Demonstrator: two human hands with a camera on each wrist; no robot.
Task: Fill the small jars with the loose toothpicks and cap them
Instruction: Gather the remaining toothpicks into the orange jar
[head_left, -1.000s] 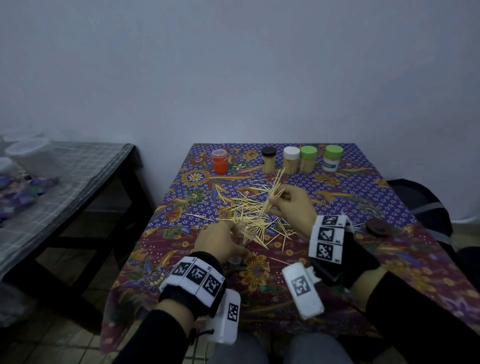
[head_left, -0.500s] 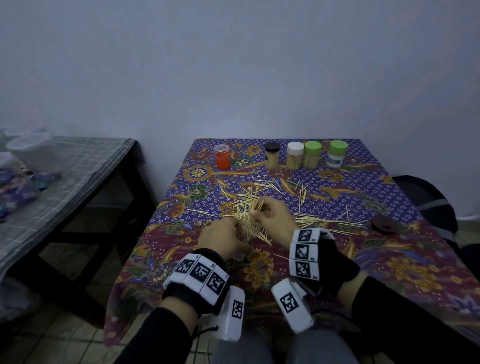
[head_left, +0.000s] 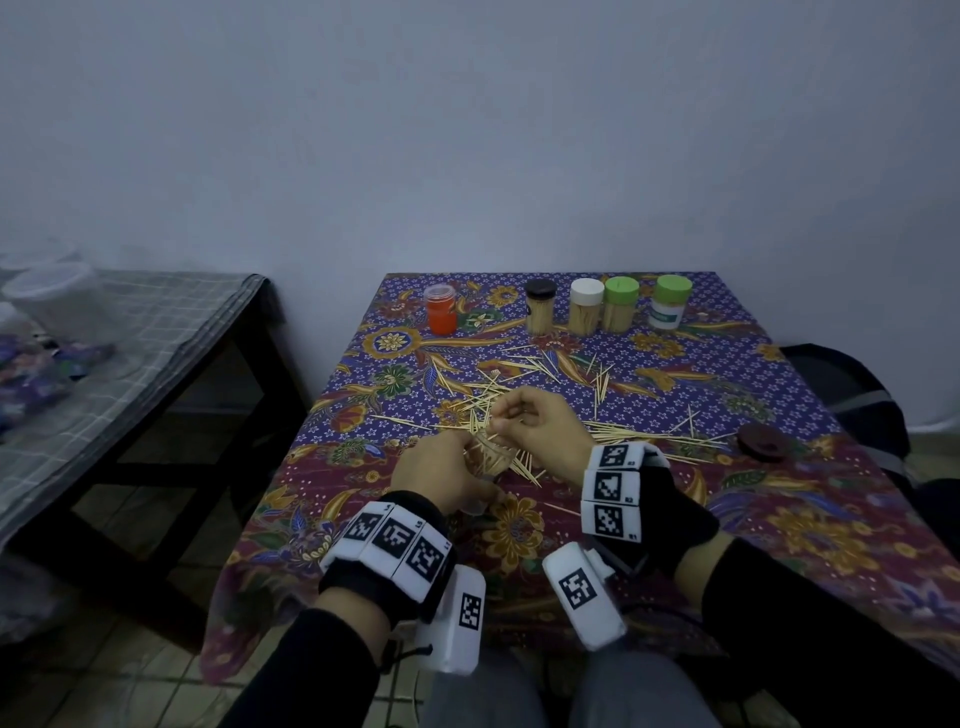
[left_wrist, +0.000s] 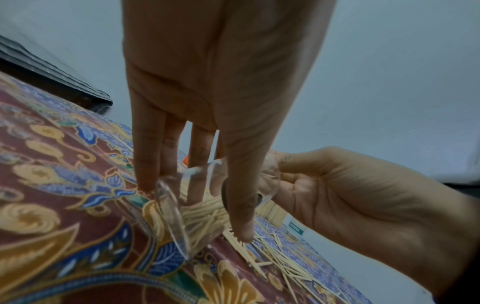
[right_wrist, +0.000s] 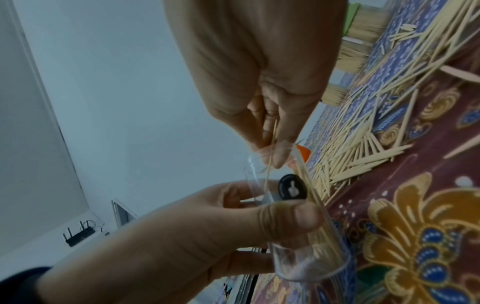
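Observation:
My left hand (head_left: 457, 470) grips a small clear jar (head_left: 490, 456), tilted near the table's front with toothpicks in it. In the left wrist view the fingers (left_wrist: 200, 164) and thumb curl round the jar (left_wrist: 182, 207). My right hand (head_left: 500, 422) pinches a few toothpicks (right_wrist: 270, 156) at the jar's mouth, and in the right wrist view the left thumb (right_wrist: 288, 218) presses the jar's wall (right_wrist: 317, 253). Loose toothpicks (head_left: 540, 364) lie scattered over the patterned tablecloth (head_left: 779, 519), beyond and to the right of both hands.
Along the back edge stand an orange jar (head_left: 441, 312) and filled jars capped black (head_left: 540, 306), white (head_left: 587, 306) and green (head_left: 621, 304), plus a labelled green-capped one (head_left: 672, 301). A dark loose cap (head_left: 762, 441) lies right. A second table (head_left: 130, 338) stands left.
My right hand has drawn back from the pile with a pinch of toothpicks and now sits at the jar's mouth. The left hand has kept hold of the jar.

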